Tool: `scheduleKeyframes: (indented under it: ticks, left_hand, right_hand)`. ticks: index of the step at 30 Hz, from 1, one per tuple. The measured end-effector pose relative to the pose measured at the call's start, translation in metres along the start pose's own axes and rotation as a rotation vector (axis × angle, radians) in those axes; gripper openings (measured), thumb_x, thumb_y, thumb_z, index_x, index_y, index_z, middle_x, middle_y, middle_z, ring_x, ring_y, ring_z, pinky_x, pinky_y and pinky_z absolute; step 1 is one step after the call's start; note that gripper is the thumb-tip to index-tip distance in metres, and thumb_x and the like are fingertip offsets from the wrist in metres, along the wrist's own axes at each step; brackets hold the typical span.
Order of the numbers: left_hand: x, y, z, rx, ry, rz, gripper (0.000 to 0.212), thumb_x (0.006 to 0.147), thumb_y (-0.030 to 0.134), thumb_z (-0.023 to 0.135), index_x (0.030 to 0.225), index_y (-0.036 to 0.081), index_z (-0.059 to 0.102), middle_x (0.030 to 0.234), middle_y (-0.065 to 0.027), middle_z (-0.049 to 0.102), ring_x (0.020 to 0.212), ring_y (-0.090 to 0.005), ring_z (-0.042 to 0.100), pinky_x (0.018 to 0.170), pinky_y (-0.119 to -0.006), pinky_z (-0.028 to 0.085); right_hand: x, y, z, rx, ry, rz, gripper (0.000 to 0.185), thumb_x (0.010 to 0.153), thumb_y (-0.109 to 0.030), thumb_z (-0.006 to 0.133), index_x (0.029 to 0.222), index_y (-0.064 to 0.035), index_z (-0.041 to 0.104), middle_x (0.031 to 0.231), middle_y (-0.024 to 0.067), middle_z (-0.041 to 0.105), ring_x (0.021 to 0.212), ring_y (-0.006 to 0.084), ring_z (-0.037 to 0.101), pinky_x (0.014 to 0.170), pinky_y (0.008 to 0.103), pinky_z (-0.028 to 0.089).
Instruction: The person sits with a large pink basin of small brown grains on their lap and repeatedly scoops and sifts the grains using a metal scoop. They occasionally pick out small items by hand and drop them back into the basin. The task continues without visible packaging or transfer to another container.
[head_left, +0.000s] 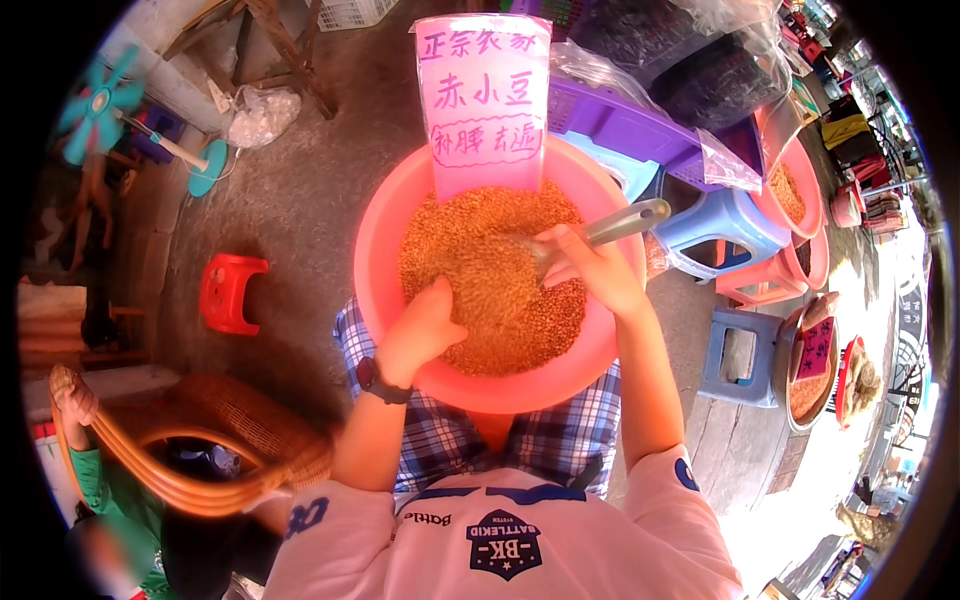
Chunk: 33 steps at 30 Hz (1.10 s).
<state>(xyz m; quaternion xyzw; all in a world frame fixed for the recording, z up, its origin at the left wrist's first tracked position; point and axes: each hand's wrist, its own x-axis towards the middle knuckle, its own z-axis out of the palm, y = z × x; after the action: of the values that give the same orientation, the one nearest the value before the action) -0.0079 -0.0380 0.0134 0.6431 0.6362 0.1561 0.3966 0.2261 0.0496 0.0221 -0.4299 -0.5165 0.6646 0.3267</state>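
Observation:
A large pink plastic basin (510, 394) rests over my lap, holding small reddish-brown beans or grains (555, 322). My right hand (574, 262) is at the basin's right side, its fingers around a metal scoop (626, 223) whose handle points to the upper right; the scoop's front end is partly hidden by the hand and blurred grains. At the lower left of the grain, my left hand (427, 326) has its fingertips in or against the grains; whether it holds any cannot be told. A pink handwritten sign (484, 105) stands upright at the basin's far edge.
Behind the basin to the right are a purple crate (622, 120) and blue plastic stools (724, 229). A red stool (232, 294) stands left, near a teal fan (101, 101). Another person's hand (77, 401) is on a rattan chair (225, 420) at lower left.

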Motion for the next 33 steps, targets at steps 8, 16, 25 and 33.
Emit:
scheduleKeyframes:
  ticks: [8, 16, 25, 33]
  left_hand:
    - [0.003, 0.005, 0.004, -0.167, 0.32, 0.048, 0.041, 0.077, 0.008, 0.065, 0.114, -0.002, 0.051, 0.089, -0.0194, 0.057, 0.077, -0.0273, 0.058, 0.068, -0.036, 0.047]
    - [0.005, 0.001, 0.006, -0.137, 0.472, 0.13, 0.038, 0.078, 0.009, 0.065, 0.114, 0.001, 0.052, 0.113, -0.0199, 0.053, 0.102, -0.0344, 0.055, 0.085, -0.039, 0.046]
    - [0.008, -0.004, 0.009, -0.17, 0.527, 0.134, 0.038, 0.08, 0.008, 0.061, 0.115, -0.002, 0.05, 0.113, -0.0209, 0.053, 0.109, -0.0342, 0.052, 0.091, -0.039, 0.042]
    - [0.006, -0.004, 0.005, -0.271, 0.537, 0.187, 0.033, 0.08, 0.0, 0.055, 0.113, 0.0, 0.052, 0.112, -0.0184, 0.054, 0.106, -0.0308, 0.053, 0.09, -0.037, 0.043]
  right_hand:
    - [0.005, 0.006, -0.004, -0.18, 0.38, -0.381, 0.034, 0.096, -0.027, 0.052, 0.104, 0.0045, 0.064, 0.082, 0.0097, 0.068, 0.068, 0.017, 0.066, 0.063, 0.0267, 0.053]
    - [-0.001, -0.012, 0.011, -0.763, 0.344, -0.556, 0.022, 0.089, -0.012, 0.059, 0.108, -0.0018, 0.061, 0.088, 0.0193, 0.064, 0.082, 0.0333, 0.063, 0.071, 0.0357, 0.049]
    - [-0.007, -0.021, 0.019, -0.594, -0.132, -0.264, 0.029, 0.092, -0.011, 0.056, 0.12, -0.0044, 0.058, 0.1, 0.013, 0.065, 0.093, 0.0177, 0.061, 0.081, 0.0306, 0.047]
    - [-0.008, -0.011, 0.014, -0.44, -0.476, -0.416, 0.024, 0.087, -0.007, 0.061, 0.111, -0.0041, 0.061, 0.099, 0.0119, 0.064, 0.093, 0.0231, 0.062, 0.081, 0.0324, 0.049]
